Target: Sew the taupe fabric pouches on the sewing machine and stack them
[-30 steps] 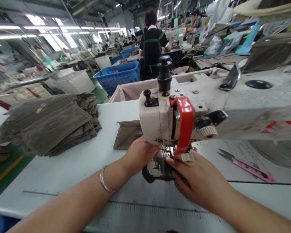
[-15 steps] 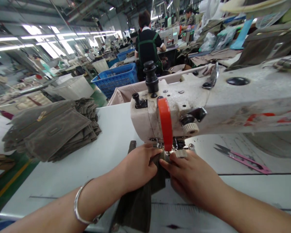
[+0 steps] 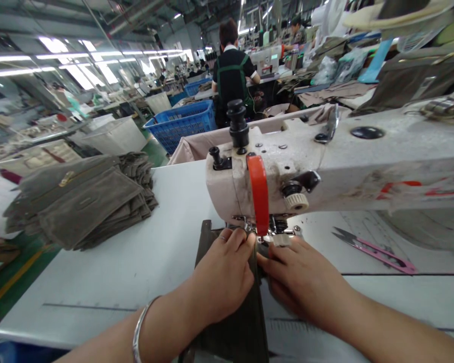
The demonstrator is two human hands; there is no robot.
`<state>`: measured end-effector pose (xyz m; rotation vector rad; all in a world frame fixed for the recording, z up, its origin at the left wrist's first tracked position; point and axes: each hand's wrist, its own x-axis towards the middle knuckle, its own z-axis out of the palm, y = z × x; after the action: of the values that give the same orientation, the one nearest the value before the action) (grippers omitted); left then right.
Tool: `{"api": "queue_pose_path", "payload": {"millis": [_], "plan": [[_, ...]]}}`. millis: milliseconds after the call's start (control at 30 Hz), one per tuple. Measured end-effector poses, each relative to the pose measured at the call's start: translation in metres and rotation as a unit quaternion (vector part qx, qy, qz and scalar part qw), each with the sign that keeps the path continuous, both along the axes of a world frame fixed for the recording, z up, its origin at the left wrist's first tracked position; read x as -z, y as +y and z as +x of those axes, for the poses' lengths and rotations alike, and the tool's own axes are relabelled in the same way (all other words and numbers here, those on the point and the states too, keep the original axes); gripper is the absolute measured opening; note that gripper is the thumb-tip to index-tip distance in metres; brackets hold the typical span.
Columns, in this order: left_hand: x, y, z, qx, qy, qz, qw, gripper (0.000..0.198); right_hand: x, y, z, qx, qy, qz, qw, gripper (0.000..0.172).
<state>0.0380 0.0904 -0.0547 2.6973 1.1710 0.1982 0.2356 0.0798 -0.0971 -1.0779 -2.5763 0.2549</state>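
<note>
A dark olive fabric piece [image 3: 245, 333] lies lengthwise on the white sewing table, its far part at the needle area of a sewing machine [image 3: 227, 191]. My left hand [image 3: 223, 275] presses on it with bent fingers, gripping it just left of the presser foot. My right hand [image 3: 306, 280] is closed at the fabric's right edge, index finger and thumb against it, beside a pale block [image 3: 282, 240] by the foot. A red-orange guard [image 3: 259, 196] hangs in front of the needle, which I cannot make out. My fingers hide part of the seam edge.
Pink-handled thread snips [image 3: 378, 252] lie right of my right hand. A stack of olive fabric pouches [image 3: 87, 201] sits at the table's left. Beyond are a blue crate [image 3: 183, 123], a pinkish cloth-lined bin [image 3: 196, 143] and a seated person [image 3: 232, 75].
The fabric piece has swung from bunched and folded to lying flatter and straighter along the table. My left hand has shifted slightly right with it; my right hand stays near the foot.
</note>
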Motion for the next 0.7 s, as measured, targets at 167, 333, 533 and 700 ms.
{"api": "queue_pose_path", "payload": {"millis": [167, 333, 533, 700], "plan": [[0.004, -0.013, -0.052, -0.248, -0.027, 0.037, 0.968, 0.048, -0.003, 0.001, -0.001, 0.005, -0.011, -0.018, 1.0, 0.031], [0.013, -0.019, -0.081, -0.358, -0.138, -0.131, 0.914, 0.025, -0.002, 0.0, -0.002, -0.007, 0.02, -0.012, 1.0, 0.036], [0.007, -0.021, -0.057, -0.379, -0.515, -0.456, 0.619, 0.032, 0.003, 0.004, -0.004, -0.009, 0.069, 0.042, 0.997, 0.03], [0.008, -0.056, -0.067, -0.358, -0.442, -0.636, 0.52, 0.062, 0.0, 0.002, -0.005, -0.046, 0.054, 0.052, 0.996, 0.013]]}}
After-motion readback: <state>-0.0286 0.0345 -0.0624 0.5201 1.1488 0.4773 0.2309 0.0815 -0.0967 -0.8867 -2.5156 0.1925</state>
